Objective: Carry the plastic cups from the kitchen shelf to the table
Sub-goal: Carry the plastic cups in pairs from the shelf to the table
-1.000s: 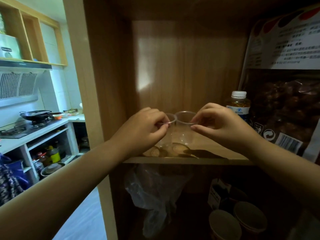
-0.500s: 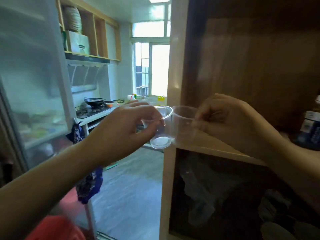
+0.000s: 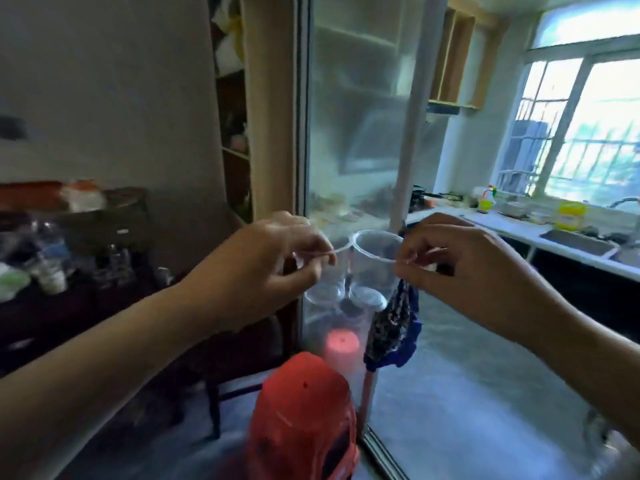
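While your left hand [image 3: 277, 258] pinches one clear plastic cup [image 3: 325, 282] by its rim, your right hand [image 3: 460, 268] pinches another cup [image 3: 374, 268] at 3 o'clock, both upright, touching, in midair.

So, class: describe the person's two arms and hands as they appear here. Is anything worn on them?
Both forearms are bare up to the picture's edge, with no sleeve showing. The left hand and right hand wear no gloves, and no watch, ring or bracelet is visible.
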Demonstrator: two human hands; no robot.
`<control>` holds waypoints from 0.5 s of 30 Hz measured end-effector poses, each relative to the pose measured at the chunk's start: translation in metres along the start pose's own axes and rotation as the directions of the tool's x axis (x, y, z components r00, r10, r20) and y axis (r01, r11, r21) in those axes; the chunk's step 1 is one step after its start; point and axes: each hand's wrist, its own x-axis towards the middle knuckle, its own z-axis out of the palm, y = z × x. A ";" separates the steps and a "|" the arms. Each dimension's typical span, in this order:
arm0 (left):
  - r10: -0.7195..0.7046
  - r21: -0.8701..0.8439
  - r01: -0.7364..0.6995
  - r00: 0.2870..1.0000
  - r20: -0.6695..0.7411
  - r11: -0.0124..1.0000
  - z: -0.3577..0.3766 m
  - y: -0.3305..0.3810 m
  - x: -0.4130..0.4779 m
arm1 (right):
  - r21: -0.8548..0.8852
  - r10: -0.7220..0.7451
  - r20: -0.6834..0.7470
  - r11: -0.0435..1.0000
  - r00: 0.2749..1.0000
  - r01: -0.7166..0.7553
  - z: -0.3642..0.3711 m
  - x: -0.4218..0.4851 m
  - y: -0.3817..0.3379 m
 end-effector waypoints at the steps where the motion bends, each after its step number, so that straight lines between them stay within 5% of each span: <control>1: -0.035 0.033 0.035 0.999 0.003 0.999 -0.010 -0.014 -0.013 | 0.012 -0.025 0.022 1.000 0.999 0.025 0.020 0.013 -0.005; 15: -0.473 0.263 0.498 0.867 -0.156 0.826 -0.097 -0.163 -0.146 | 0.282 -0.347 0.229 0.918 0.909 0.279 0.229 0.164 -0.057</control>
